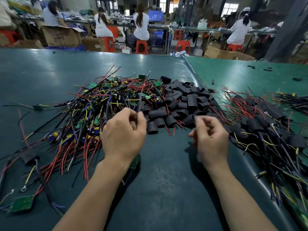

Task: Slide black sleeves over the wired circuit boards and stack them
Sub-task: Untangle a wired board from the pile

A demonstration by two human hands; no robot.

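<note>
Sleeves (181, 100) are lying in a loose black heap mid-table, and everything else is placing off that heap. Bare wired boards (106, 100) are piling up just left of it, touching its edge, red, yellow and purple leads tangling outward. Finished sleeved boards (260, 125) are stacking to the right of the heap, wires trailing toward the near table edge. Left hand (124, 132) is hovering just in front of the heap, fingers curling and pinching thin wires that are blurring upward; a green board (135, 161) is peeking out under its wrist. Right hand (210, 137) is hovering in front of the heap's right side, fingers loosely curling, holding nothing visible. Green table mat (165, 180) is lying under all of it.
</note>
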